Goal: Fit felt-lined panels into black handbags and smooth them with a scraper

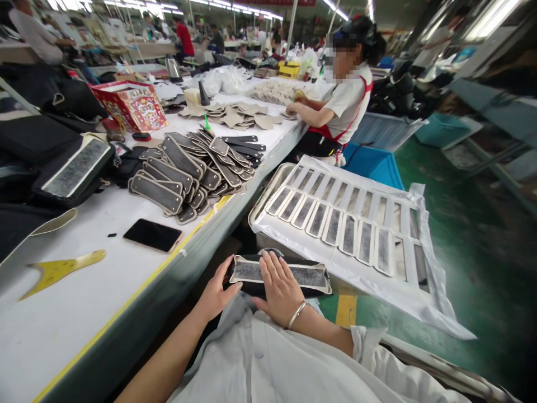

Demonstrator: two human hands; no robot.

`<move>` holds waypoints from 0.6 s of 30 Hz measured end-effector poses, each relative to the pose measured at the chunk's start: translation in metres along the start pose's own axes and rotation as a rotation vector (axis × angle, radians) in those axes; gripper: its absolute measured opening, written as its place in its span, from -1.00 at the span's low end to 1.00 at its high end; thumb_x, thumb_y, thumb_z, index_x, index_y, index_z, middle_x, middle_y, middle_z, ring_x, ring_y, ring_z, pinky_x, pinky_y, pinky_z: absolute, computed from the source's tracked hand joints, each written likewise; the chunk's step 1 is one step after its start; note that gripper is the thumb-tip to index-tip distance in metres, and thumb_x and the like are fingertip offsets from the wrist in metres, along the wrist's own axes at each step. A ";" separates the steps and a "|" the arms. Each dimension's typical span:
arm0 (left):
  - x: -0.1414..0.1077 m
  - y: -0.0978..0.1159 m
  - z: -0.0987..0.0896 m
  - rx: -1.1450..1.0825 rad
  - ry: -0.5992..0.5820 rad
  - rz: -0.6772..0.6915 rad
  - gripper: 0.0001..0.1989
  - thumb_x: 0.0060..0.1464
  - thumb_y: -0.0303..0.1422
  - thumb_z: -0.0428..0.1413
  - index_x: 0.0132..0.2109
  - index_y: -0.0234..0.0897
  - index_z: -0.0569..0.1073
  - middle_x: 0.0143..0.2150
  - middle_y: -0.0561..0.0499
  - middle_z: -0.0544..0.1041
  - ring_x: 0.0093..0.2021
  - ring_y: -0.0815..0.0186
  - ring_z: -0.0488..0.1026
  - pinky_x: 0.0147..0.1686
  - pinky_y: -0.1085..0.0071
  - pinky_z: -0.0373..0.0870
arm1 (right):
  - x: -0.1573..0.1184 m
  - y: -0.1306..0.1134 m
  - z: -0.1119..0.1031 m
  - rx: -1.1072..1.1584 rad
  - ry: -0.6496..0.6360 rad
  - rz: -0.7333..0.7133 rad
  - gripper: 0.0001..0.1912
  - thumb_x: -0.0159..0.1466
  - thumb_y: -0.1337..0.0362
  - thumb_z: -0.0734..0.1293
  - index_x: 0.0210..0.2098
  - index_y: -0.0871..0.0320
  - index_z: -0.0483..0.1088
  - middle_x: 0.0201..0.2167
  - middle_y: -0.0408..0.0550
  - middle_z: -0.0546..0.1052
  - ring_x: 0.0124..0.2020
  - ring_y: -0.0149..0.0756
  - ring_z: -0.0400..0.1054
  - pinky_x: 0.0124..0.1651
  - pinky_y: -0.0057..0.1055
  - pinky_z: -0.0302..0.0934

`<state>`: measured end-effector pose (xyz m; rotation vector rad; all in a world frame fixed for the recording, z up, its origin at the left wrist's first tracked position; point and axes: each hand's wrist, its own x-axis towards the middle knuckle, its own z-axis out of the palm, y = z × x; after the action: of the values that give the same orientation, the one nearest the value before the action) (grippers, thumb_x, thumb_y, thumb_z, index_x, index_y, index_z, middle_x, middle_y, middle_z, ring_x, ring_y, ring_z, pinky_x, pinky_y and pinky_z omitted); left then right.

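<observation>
Workshop [260, 123] — piled cut pieces [180, 173]

Right hand [280, 284] flat, left hand [218, 290] curved.

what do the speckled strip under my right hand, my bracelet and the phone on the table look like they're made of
The speckled strip: matte grey, perhaps felt or foam, from its mottled surface; I can't tell which.
The bracelet: probably polished metal, given its silvery shine.
The phone: likely glossy glass, from its smooth black face.

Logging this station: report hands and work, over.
Left hand holding black piece at one end. Right hand flat on its gray strip. Nothing else on it.
</observation>
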<state>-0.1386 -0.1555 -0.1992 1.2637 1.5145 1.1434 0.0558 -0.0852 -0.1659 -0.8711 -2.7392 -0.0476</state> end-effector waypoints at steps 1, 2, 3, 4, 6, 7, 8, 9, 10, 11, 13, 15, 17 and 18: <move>0.000 -0.002 0.002 -0.007 0.003 -0.003 -0.32 0.09 -0.28 0.06 0.30 -0.21 -0.02 0.32 -0.14 0.08 0.27 0.17 0.11 0.20 0.19 0.15 | -0.006 0.008 -0.004 -0.007 0.010 0.015 -0.02 0.10 -0.15 0.32 0.23 0.48 0.04 0.29 0.30 -0.03 0.32 0.04 -0.25 0.30 -0.04 -0.19; 0.000 -0.003 0.003 -0.017 0.008 -0.006 -0.32 0.10 -0.28 0.06 0.30 -0.20 -0.03 0.32 -0.14 0.07 0.27 0.17 0.10 0.20 0.18 0.14 | -0.012 0.015 -0.008 -0.016 0.020 0.024 -0.03 0.10 -0.16 0.32 0.23 0.48 0.05 0.28 0.30 -0.01 0.32 0.04 -0.24 0.29 -0.03 -0.17; 0.000 -0.005 0.004 -0.026 0.012 -0.008 -0.32 0.10 -0.27 0.06 0.30 -0.20 -0.03 0.32 -0.13 0.06 0.28 0.17 0.08 0.21 0.17 0.12 | -0.017 0.021 -0.011 -0.027 0.030 0.027 -0.04 0.10 -0.16 0.32 0.22 0.47 0.07 0.28 0.31 0.01 0.31 0.04 -0.22 0.29 -0.02 -0.16; 0.000 -0.006 0.004 -0.035 0.020 -0.005 -0.32 0.10 -0.28 0.06 0.30 -0.19 -0.04 0.33 -0.13 0.06 0.28 0.17 0.07 0.22 0.17 0.10 | -0.022 0.026 -0.014 -0.040 0.039 0.024 -0.05 0.11 -0.16 0.31 0.21 0.47 0.09 0.27 0.31 0.02 0.31 0.04 -0.20 0.28 -0.01 -0.15; -0.001 -0.006 0.004 -0.042 0.044 0.004 -0.32 0.09 -0.30 0.06 0.30 -0.20 -0.04 0.33 -0.12 0.04 0.29 0.18 0.05 0.25 0.15 0.04 | -0.026 0.032 -0.017 -0.065 0.065 -0.004 -0.10 0.14 -0.16 0.28 0.19 0.47 0.12 0.26 0.31 0.05 0.30 0.05 -0.18 0.27 -0.01 -0.13; -0.001 -0.003 0.004 -0.042 0.056 0.010 -0.31 0.08 -0.32 0.06 0.29 -0.22 -0.03 0.33 -0.13 0.05 0.29 0.18 0.05 0.25 0.15 0.02 | -0.025 0.033 -0.017 -0.075 0.079 -0.028 -0.12 0.16 -0.15 0.27 0.19 0.47 0.13 0.26 0.31 0.06 0.30 0.05 -0.16 0.27 -0.02 -0.13; -0.001 0.000 0.004 -0.043 0.069 0.014 -0.31 0.06 -0.34 0.07 0.29 -0.24 -0.02 0.32 -0.14 0.06 0.29 0.18 0.06 0.26 0.15 0.01 | -0.022 0.031 -0.015 -0.080 0.096 -0.050 -0.15 0.18 -0.13 0.25 0.19 0.46 0.14 0.26 0.30 0.07 0.30 0.05 -0.15 0.27 -0.02 -0.12; -0.001 0.004 0.004 -0.041 0.081 0.016 -0.31 0.04 -0.37 0.08 0.28 -0.26 -0.01 0.31 -0.15 0.08 0.28 0.18 0.08 0.26 0.14 0.01 | -0.016 0.028 -0.011 -0.079 0.120 -0.064 -0.17 0.19 -0.12 0.24 0.18 0.46 0.14 0.26 0.29 0.07 0.29 0.04 -0.13 0.27 -0.03 -0.12; -0.001 0.008 0.004 -0.044 0.089 0.014 -0.30 0.00 -0.39 0.09 0.27 -0.28 0.02 0.29 -0.16 0.12 0.26 0.17 0.11 0.25 0.15 0.03 | -0.009 0.023 -0.007 -0.070 0.145 -0.072 -0.19 0.21 -0.12 0.22 0.19 0.45 0.14 0.26 0.27 0.08 0.29 0.03 -0.12 0.27 -0.03 -0.13; -0.001 0.012 0.004 -0.048 0.098 0.011 -0.30 -0.03 -0.42 0.10 0.26 -0.28 0.05 0.27 -0.16 0.17 0.24 0.16 0.14 0.24 0.15 0.06 | 0.000 0.017 -0.001 -0.053 0.174 -0.076 -0.19 0.22 -0.13 0.20 0.18 0.44 0.15 0.26 0.26 0.08 0.29 0.03 -0.11 0.27 -0.03 -0.14; 0.000 0.018 0.003 -0.041 0.123 0.010 -0.29 -0.08 -0.46 0.12 0.24 -0.27 0.10 0.23 -0.16 0.23 0.21 0.14 0.19 0.22 0.16 0.11 | 0.019 0.001 0.009 -0.003 0.231 -0.099 -0.20 0.23 -0.15 0.16 0.18 0.43 0.16 0.26 0.25 0.09 0.28 0.04 -0.10 0.27 -0.01 -0.16; -0.001 0.022 0.001 -0.029 0.135 0.002 -0.27 -0.13 -0.48 0.15 0.23 -0.26 0.14 0.22 -0.17 0.24 0.20 0.11 0.21 0.18 0.16 0.18 | 0.034 -0.014 0.015 0.034 0.287 -0.156 -0.22 0.24 -0.14 0.14 0.19 0.41 0.14 0.26 0.24 0.09 0.28 0.04 -0.08 0.26 -0.01 -0.16; -0.008 0.023 -0.009 -0.033 0.118 0.001 -0.25 -0.14 -0.48 0.17 0.23 -0.24 0.14 0.20 -0.18 0.26 0.16 0.11 0.27 0.10 0.18 0.29 | 0.041 -0.022 0.017 0.041 0.343 -0.229 -0.22 0.25 -0.11 0.13 0.23 0.39 0.07 0.25 0.24 0.10 0.27 0.03 -0.05 0.25 -0.01 -0.14; -0.013 0.023 -0.018 0.004 0.122 0.004 -0.27 -0.11 -0.46 0.17 0.23 -0.24 0.14 0.18 -0.17 0.30 0.12 0.13 0.31 0.06 0.22 0.34 | 0.042 -0.022 0.016 0.036 0.370 -0.269 -0.21 0.25 -0.09 0.13 0.26 0.38 0.03 0.25 0.23 0.11 0.26 0.03 -0.04 0.25 -0.02 -0.13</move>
<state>-0.1487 -0.1684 -0.1721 1.2187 1.6048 1.2403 0.0057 -0.0778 -0.1694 -0.4265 -2.4765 -0.1896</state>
